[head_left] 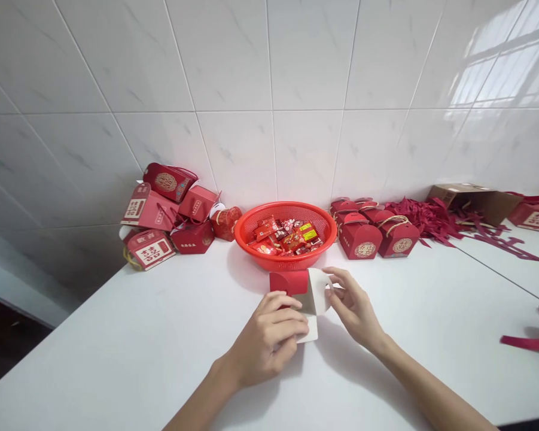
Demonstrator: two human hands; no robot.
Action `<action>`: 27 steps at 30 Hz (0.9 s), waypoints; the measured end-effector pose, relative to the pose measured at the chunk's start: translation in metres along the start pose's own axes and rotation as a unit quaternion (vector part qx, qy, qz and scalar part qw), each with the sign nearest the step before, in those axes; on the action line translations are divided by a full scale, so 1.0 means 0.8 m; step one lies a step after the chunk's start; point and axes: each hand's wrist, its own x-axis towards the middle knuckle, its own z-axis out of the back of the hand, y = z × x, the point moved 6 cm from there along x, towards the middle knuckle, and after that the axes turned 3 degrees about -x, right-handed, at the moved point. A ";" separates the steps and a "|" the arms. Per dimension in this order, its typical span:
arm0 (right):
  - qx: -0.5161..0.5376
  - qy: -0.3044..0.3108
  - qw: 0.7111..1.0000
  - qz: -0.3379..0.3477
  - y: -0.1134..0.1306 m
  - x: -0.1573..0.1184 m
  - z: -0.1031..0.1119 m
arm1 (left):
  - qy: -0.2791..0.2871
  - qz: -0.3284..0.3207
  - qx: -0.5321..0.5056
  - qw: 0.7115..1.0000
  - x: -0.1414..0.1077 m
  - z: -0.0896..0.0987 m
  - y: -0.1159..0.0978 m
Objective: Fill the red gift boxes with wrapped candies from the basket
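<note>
Nearest, over the front middle of the white worktop [161,335], the left hand [276,332] curls its fingers over the side of an open red carton [289,282], and the right hand [352,305] pinches its white inner flap between thumb and fingers. Behind sits a red basket [285,263] of wrapped sweets [287,235]. Red boxes stand toward the back-left corner [151,249] and right of the basket [360,238], before a tangle of ribbon [424,218]. Marbled tiles [233,66] line the wall, reflecting a window at upper right.

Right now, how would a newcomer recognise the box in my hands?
On the white table, find the red plastic basket. In front, your left hand and right hand hold a red paper box. Its open flaps show white, unlike closed gift boxes nearby.
</note>
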 end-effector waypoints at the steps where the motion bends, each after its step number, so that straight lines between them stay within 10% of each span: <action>1: 0.010 0.018 1.000 -0.007 0.001 0.000 -0.002 | 0.007 0.008 0.014 1.000 0.000 0.000 0.000; 11: 0.124 0.015 0.982 -0.140 -0.016 0.003 -0.005 | 0.065 0.126 0.169 0.975 -0.003 0.012 0.011; 21: 0.287 0.078 0.924 -0.239 -0.028 0.001 -0.031 | 0.088 0.302 0.050 0.948 -0.022 0.029 0.052; 27: 0.055 0.047 0.991 -0.110 -0.019 0.003 -0.016 | 0.071 0.319 -0.004 0.945 -0.018 0.027 0.051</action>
